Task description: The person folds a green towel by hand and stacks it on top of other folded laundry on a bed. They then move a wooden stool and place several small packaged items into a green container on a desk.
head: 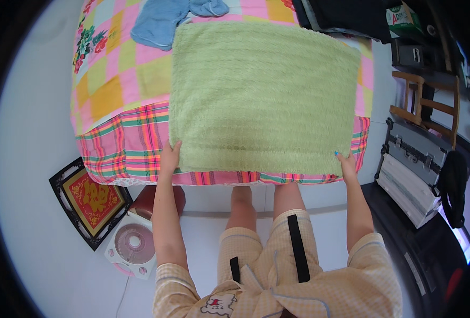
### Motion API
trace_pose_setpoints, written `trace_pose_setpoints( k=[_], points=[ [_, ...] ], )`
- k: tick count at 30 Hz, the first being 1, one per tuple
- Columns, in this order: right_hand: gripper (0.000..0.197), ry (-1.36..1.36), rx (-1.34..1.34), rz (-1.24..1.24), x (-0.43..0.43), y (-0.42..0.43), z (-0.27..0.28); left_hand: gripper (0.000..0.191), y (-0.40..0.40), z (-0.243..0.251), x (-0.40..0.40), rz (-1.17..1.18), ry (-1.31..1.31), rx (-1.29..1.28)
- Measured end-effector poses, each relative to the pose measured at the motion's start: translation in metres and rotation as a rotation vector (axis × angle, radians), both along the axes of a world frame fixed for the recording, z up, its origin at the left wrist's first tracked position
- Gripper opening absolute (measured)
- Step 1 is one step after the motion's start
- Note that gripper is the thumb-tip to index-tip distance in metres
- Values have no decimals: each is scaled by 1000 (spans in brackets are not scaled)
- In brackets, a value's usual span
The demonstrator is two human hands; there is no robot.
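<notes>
A light green plush cloth (258, 95) lies spread out flat over a bed with a checked, flowered sheet (107, 85). My left hand (170, 156) holds its near left edge, thumb on top and fingers hidden underneath. At the near right corner, my right hand (347, 163) grips the cloth the same way, with a blue thumbnail showing. A pink plaid cloth (139, 147) covers the near side of the bed. Beyond the green cloth's far left corner lies a blue fabric piece (159, 24), and dark folded fabric (346, 18) lies at the far right.
On the floor to the left are a framed red and gold picture (93, 200), a white box fan (133, 246) and a dark red object (159, 200). Silver hard cases (414, 151) and a wooden chair (421, 99) stand right of the bed.
</notes>
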State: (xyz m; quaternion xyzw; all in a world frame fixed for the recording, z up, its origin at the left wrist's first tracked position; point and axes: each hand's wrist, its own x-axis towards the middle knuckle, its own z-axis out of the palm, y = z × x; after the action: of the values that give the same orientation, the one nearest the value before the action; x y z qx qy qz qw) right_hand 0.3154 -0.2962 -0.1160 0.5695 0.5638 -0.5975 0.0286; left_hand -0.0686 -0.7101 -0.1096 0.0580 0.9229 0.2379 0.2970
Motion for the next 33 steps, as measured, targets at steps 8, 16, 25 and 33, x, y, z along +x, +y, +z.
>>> trace_pose_setpoints(
  k=[8,16,25,33],
  points=[
    [49,205,-177,-576,-1,-40,16,65,27,17,-13,699,-898,504],
    [39,408,75,-622,37,-13,16,58,-2,26,49,500,-791,378],
    [38,505,-254,-1118,8,-65,-13,63,38,20,103,67,488,-33],
    [37,792,-253,-1030,-73,-83,59,62,94,-13,103,-665,260,204]
  ],
)
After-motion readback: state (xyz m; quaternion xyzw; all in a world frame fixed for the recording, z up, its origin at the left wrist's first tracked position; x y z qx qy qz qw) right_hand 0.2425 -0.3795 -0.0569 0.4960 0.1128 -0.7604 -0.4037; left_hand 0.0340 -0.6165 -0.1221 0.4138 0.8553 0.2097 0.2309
